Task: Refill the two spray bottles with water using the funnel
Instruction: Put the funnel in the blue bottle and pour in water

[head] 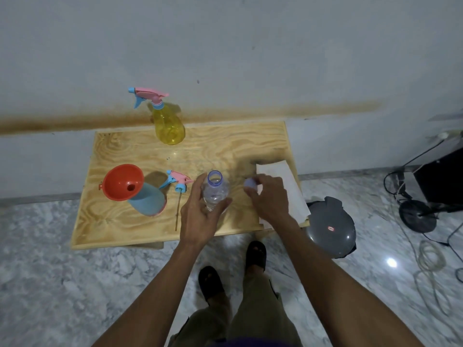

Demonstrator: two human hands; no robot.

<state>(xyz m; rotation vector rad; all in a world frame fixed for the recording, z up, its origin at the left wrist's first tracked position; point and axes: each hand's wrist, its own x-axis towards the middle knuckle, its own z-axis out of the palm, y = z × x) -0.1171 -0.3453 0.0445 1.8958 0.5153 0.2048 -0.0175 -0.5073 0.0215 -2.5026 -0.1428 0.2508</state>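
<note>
The left hand (200, 216) hid the water bottle's (215, 189) lower body; the right hand (269, 199) covered part of the blurred cap (250, 183). At four o'clock, the cables (431, 259) ran off-frame.

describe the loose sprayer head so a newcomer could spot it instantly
Start at the wooden table against the wall. Near its middle, between the blue bottle carrying the orange funnel and the clear water bottle, lies the sprayer head. Unlike the one on the yellow bottle, it is detached, with its dip tube trailing.

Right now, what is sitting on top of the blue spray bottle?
An orange funnel stands in the neck of the blue spray bottle. Its bowl covers the bottle's opening, so the spout and any water inside cannot be seen.
</note>
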